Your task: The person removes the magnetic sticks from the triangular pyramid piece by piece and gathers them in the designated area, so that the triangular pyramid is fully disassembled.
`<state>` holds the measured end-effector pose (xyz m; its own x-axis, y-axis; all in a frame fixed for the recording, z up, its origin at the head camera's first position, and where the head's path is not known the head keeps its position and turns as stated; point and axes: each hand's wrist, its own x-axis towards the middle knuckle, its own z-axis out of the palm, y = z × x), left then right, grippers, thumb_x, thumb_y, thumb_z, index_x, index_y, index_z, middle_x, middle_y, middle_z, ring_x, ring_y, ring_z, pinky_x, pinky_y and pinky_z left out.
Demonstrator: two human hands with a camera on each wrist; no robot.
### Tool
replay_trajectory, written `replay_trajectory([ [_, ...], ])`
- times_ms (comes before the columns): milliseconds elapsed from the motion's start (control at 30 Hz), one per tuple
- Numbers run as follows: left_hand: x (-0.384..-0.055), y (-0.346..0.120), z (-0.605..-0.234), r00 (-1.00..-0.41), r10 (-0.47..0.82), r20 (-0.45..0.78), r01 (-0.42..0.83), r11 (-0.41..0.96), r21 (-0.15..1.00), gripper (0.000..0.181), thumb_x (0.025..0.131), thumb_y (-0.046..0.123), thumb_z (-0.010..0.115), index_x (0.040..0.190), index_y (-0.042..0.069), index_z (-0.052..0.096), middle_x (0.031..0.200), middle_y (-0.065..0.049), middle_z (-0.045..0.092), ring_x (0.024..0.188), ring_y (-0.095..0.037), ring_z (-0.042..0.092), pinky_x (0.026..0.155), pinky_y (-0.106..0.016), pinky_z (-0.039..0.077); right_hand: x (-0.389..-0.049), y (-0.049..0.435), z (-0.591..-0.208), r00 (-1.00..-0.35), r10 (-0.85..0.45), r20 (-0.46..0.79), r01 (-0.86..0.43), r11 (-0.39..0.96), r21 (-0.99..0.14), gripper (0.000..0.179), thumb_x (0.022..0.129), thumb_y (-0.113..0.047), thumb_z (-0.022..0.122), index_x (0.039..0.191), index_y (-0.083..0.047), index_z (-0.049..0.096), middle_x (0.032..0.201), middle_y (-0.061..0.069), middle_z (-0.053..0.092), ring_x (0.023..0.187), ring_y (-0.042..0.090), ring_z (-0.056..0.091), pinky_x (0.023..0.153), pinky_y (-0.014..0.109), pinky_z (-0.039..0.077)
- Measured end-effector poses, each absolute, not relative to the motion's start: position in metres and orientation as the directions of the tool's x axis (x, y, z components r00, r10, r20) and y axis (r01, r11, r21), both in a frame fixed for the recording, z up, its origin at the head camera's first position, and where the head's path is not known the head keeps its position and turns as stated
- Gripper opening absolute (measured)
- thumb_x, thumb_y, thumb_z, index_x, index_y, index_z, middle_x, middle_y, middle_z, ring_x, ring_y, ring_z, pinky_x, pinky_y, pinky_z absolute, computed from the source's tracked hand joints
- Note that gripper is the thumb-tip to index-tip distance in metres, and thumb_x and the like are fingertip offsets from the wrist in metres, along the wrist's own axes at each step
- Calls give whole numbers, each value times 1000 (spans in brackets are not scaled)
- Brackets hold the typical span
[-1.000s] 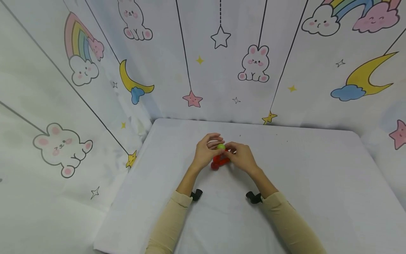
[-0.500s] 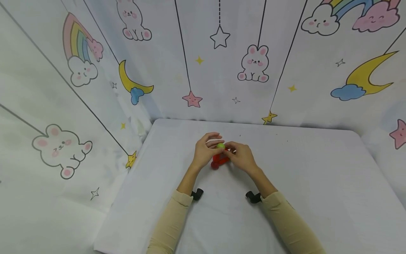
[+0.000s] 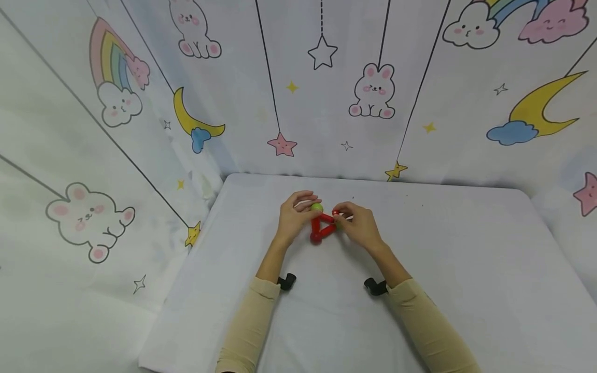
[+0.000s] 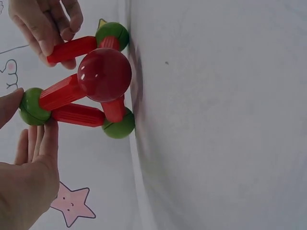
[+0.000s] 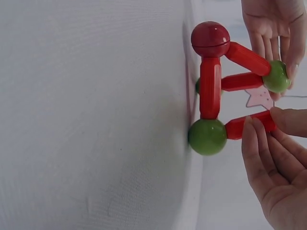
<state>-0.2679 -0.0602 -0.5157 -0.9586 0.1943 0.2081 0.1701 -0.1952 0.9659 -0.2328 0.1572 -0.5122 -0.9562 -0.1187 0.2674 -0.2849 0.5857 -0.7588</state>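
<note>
A toy frame of red rods and balls stands on the table. Its dark red ball (image 3: 315, 239) faces the person. At its upper left, my left hand (image 3: 292, 216) pinches a glossy green ball (image 4: 33, 106) between thumb and fingers; two red rods meet there. With thumb and fingertips, my right hand (image 3: 358, 224) holds the free end of a red rod (image 5: 250, 125). That rod's other end meets a lower green ball (image 5: 207, 137). Another green ball (image 4: 119, 125) sits low on the far side.
The frame stands on a white-covered table (image 3: 443, 269). Behind it hangs a white curtain (image 3: 242, 67) printed with bunnies, stars and moons. A black wrist device (image 3: 375, 286) sits by the right cuff, another (image 3: 286, 282) by the left.
My hands have moved apart. The left hand has shifted left with its green ball, and the right hand now holds a rod upright slightly farther right. More of the frame shows between them.
</note>
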Motion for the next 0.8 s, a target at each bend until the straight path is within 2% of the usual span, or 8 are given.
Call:
replay_trajectory([
  [133,-271,-64,-515,-960,178,217,180,-206,962,50,87,-3,82,132,4,64,131,-27,63,121,-36,68,99,-34,56,-232,160,-510,-965,-91,247,-254,571,-781,19,98,-15,74,116,-9,71,109,10,77,96,28,75,83,47,62],
  [300,-273,-73,-514,-961,185,203,166,-196,966,50,89,-3,80,135,6,63,128,-16,66,122,-34,67,96,-33,58,-232,165,-510,-975,-50,218,-207,567,-797,19,100,-15,71,118,-9,68,110,10,77,98,28,74,81,47,62],
  [500,-275,-85,-515,-967,209,147,115,-160,980,48,92,0,77,137,10,61,131,-11,64,125,-29,65,95,-30,58,-233,172,-512,-975,-2,224,-188,550,-814,20,100,-13,70,119,-6,68,110,13,76,93,27,75,77,46,62],
  [800,-278,-95,-516,-974,202,108,78,-148,986,47,93,-1,75,137,8,60,135,-18,61,126,-30,65,95,-29,58,-235,179,-513,-974,51,222,-153,575,-804,20,99,-10,69,119,-4,71,106,13,77,86,24,74,70,35,57],
])
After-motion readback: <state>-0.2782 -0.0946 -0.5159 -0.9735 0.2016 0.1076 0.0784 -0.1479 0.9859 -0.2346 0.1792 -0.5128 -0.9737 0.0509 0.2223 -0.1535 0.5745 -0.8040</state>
